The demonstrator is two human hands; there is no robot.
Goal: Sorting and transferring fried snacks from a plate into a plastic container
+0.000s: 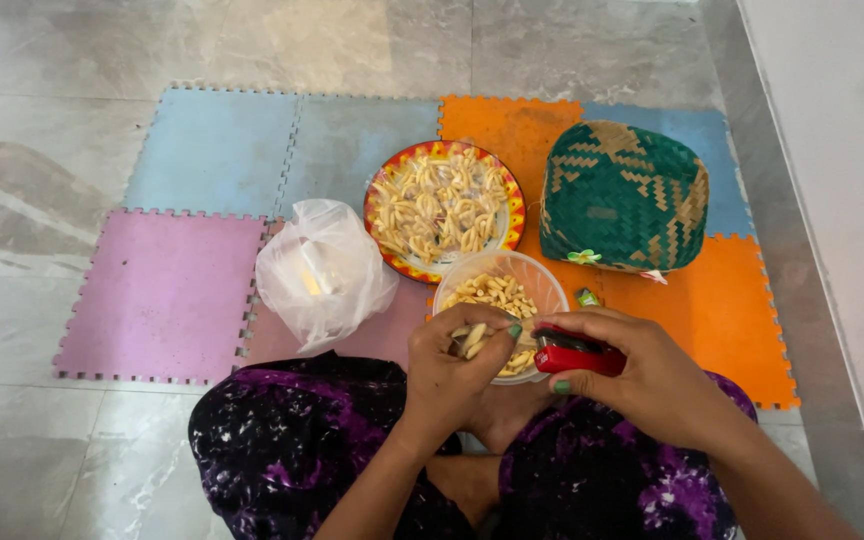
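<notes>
Observed: the person sits on the floor, legs crossed, facing a patch of coloured interlocking foam floor mats (167,295).

Left hand (452,370): closed on a small packet of pale, finger-shaped fried snack sticks (473,340), held at the 6 o'clock rim of the clear round plastic bowl (544,277). The packet's wrapping cannot be made out clearly; it appears to be thin clear film.

Right hand (652,375): clamped around a red handheld stapler (577,354), its nose pointing towards 9 o'clock, just beside the packet.

Handling judgement: the snack sticks look light, dry and brittle; the packet is best pinched at its gathered mouth, not squeezed across the body. The stapler is rigid and gripped along its body.

Count: one stapler; one clear bowl of sticks; one round plate with a red and yellow patterned rim (443,209), heaped with sticks, at 11 o'clock from the bowl; one knotted translucent white plastic bag (324,272) at 9 o'clock; one green and tan woven basket (623,197) at 1 o'clock.
</notes>
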